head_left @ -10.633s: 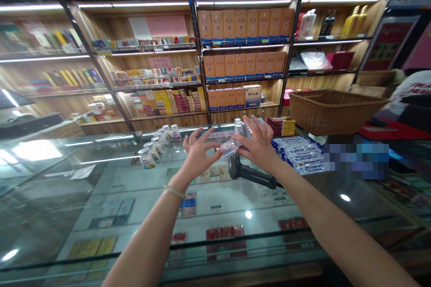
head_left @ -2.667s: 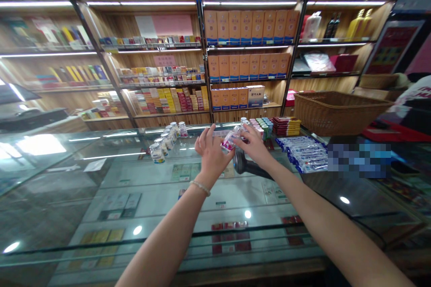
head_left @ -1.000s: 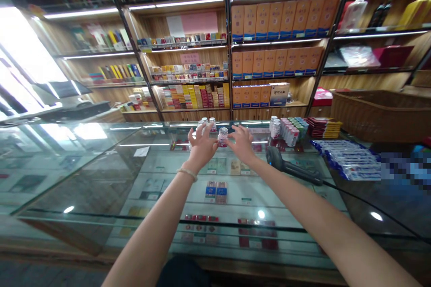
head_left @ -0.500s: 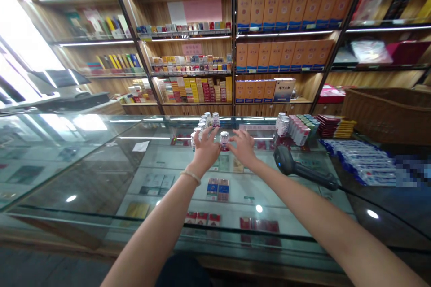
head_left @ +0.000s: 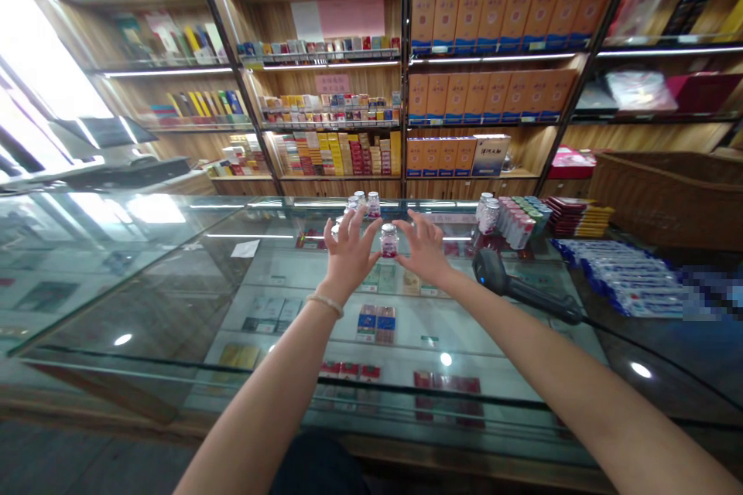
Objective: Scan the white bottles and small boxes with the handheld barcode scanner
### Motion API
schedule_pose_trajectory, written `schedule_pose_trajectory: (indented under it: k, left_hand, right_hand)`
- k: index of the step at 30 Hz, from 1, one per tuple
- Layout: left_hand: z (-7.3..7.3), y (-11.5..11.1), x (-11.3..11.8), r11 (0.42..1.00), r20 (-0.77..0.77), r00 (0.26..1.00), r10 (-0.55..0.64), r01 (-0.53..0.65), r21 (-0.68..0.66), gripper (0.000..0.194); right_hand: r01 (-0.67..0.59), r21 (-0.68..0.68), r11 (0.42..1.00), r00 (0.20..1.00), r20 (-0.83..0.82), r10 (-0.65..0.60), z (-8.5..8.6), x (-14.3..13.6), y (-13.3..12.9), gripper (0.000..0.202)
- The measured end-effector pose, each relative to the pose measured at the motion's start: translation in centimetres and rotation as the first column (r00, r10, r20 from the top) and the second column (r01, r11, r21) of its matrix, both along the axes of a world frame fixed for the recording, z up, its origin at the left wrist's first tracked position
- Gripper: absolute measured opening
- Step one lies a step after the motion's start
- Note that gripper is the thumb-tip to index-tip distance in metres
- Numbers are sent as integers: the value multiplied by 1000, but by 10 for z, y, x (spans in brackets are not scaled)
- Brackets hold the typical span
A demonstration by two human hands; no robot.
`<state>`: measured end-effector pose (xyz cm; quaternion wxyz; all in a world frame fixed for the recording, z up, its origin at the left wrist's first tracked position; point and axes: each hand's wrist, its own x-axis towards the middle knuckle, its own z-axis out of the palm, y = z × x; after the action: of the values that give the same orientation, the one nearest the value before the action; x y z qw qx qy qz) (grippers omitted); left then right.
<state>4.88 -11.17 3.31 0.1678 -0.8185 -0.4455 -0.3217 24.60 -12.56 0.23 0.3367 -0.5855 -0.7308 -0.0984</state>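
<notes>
We see wooden shelves [head_left: 267,15] of boxes and packs filling the background. Before them runs a long glass table [head_left: 313,271], with goods visible beneath its top. A brown wicker basket [head_left: 655,205] sits at the far right. Nearer us, blue-and-white packets [head_left: 621,278] lie overlapping on the table's right side.

Our two bare hands reach over the middle. Our left hand [head_left: 350,247] is open, fingers spread and raised, thumb pointing inward. Our right hand [head_left: 426,247] is open too, its thumb and fingers parted. Between them the bottle [head_left: 388,241], small, clear and pinkish with a white cap, stands upright on the table. Both thumbs come right up to its lower sides; we cannot tell whether they touch it.

A black scanner [head_left: 522,294] lies to the right of our right hand, and pink and green cans [head_left: 516,224] stand in rows behind it. More small bottles [head_left: 373,205] stand beyond our left hand, partly hidden by its fingers.
</notes>
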Motion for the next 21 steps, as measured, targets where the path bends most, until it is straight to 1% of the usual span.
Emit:
schedule_pose_trajectory:
  k: [3,7,14,21]
  left_hand:
    - [-5,0,1,1000,-53,999,5,-5,-3,76]
    - [-9,2,2,999,-127,991,30,-31,-7,76]
    - [-12,6,5,995,-131,987,98,-97,14,70]
    - [-13,10,5,989,-161,978,133,-140,-37,79]
  right_hand:
    - [23,2,1000,999,37,-23,-5,-2,4,63]
    - [44,11,999,996,80,-44,-7,-4,7,59]
    - [54,5,999,995,83,-54,-7,-9,18,58]
    - [62,2,998,997,43,-62,-12,-19,44,59]
